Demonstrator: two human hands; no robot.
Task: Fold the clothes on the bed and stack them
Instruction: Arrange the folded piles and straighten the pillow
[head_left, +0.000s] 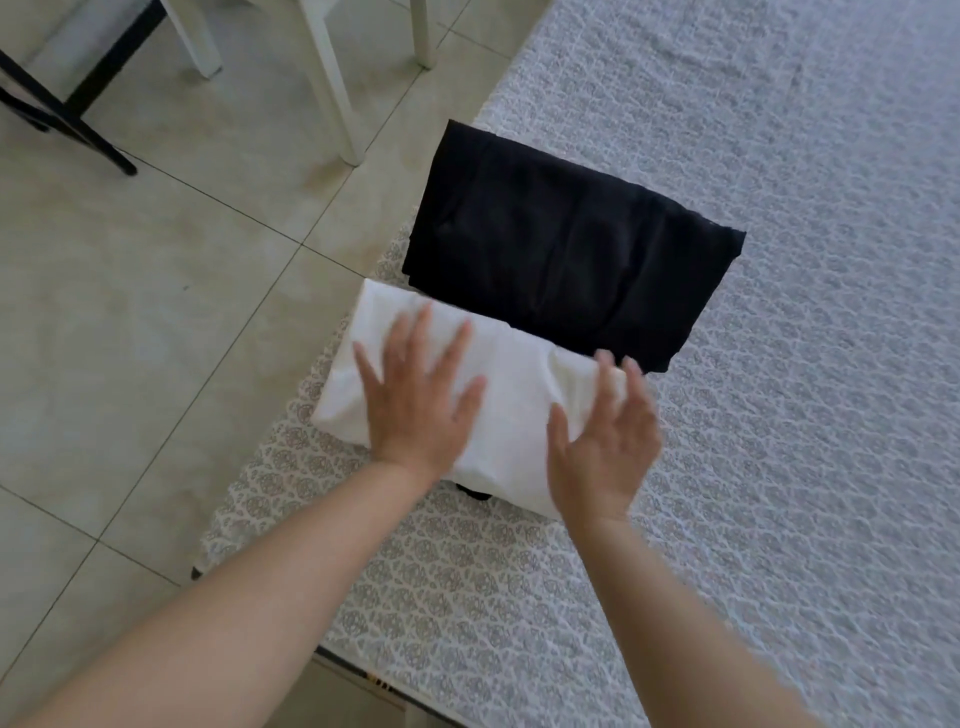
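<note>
Head view: both hands open, fingers spread, gripping nothing. Left hand (421, 395) lies palm-down flat on the folded white garment (514, 384), over its left half. Right hand (605, 441) is at the garment's right end, palm tilted, motion-blurred, contact unclear. White garment sits on the bed (779, 364) near its left edge, close to the near corner. A bit of dark fabric pokes out under its near edge. Folded black garment (566, 249) lies just beyond it, touching along the far side and slightly overlapping. Bed cover to the right and far side is bare, lots of room. Tiled floor (130, 322) on the left; white chair legs (332, 78) and a black frame (67, 104) stand well apart.
</note>
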